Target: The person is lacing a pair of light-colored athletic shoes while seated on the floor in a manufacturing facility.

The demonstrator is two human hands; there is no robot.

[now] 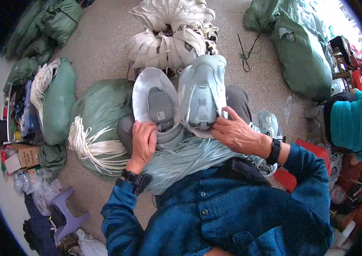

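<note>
My left hand (143,144) grips the near edge of a pale grey shoe insole piece (153,100) with a darker grey heel pad, held upright over my lap. To its right, my right hand (237,134) holds the heel end of a light blue shoe upper (202,91), which stands with its toe pointing away from me. The two pieces touch side by side. A bundle of pale blue laces (189,155) lies across my lap under both hands. Dark blue sleeves cover both my arms, and a black band sits on each wrist.
A pile of white shoe uppers (172,34) lies on the floor ahead. Green sacks (100,106) (304,55) stand left and right, one with white laces (89,145) spilling out. A purple stool (63,213) is at lower left. A person in teal (351,121) sits right.
</note>
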